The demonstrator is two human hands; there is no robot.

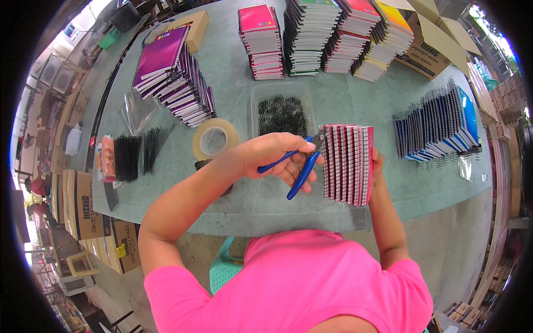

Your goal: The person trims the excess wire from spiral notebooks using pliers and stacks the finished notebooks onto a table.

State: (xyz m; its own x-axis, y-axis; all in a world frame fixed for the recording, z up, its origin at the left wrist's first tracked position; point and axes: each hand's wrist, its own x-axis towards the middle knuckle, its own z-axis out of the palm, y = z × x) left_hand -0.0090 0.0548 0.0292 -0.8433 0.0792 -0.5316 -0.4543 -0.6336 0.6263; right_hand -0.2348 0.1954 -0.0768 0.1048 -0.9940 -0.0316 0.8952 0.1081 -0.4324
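Over a gray-green surface point(250, 213), the left hand point(272, 147) grips blue-handled pliers point(303, 177) beside the far-left corner of pink wire-bound notebooks point(347, 166), lengthwise near to far, the right hand point(378, 164) clasping their right side.

1. Grey-green table point(344, 100): clear tub point(283, 89) on it.
2. Left of tub: tape roll point(200, 140), black coil bundles point(126, 158), purple notebooks point(166, 69).
3. Beyond tub: notebook stacks point(312, 41) (pink, green, yellow).
4. Right of tub: blue notebooks point(436, 125).
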